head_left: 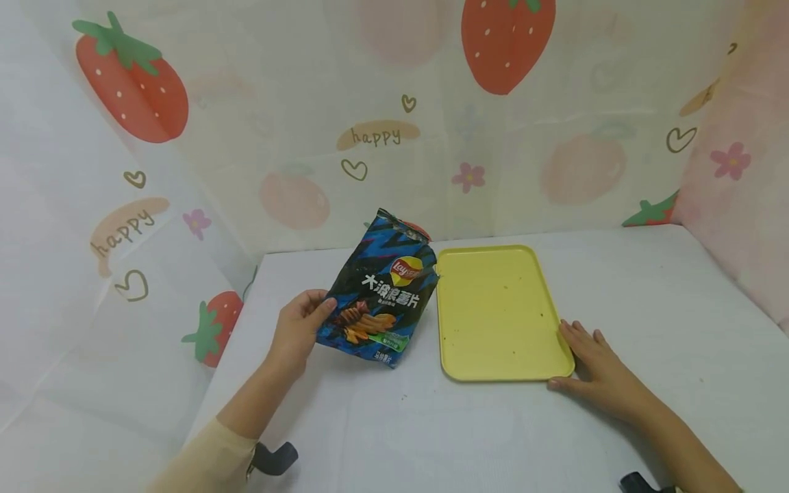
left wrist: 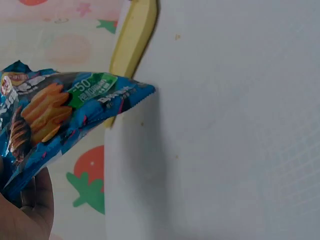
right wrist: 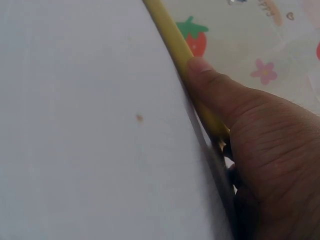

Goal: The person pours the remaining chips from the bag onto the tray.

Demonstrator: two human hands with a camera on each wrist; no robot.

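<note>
My left hand (head_left: 298, 329) pinches the lower left edge of a blue and black potato chip bag (head_left: 385, 294), thumb on its printed front. The bag tilts to the right, and its top end looks crumpled. In the left wrist view the chip bag (left wrist: 75, 107) is above the white table, its shadow below. A yellow tray (head_left: 502, 315) lies flat to the right of the bag, with small dark crumbs on it. At its near right corner my right hand (head_left: 600, 376) touches the rim with extended fingers. The thumb lies along the tray's edge (right wrist: 172, 42) in the right wrist view.
The white table (head_left: 394, 438) has a few crumbs in front of the tray. Behind it and at the left stands a cloth backdrop (head_left: 296, 89) printed with strawberries; a pink one (head_left: 746, 226) closes the right side.
</note>
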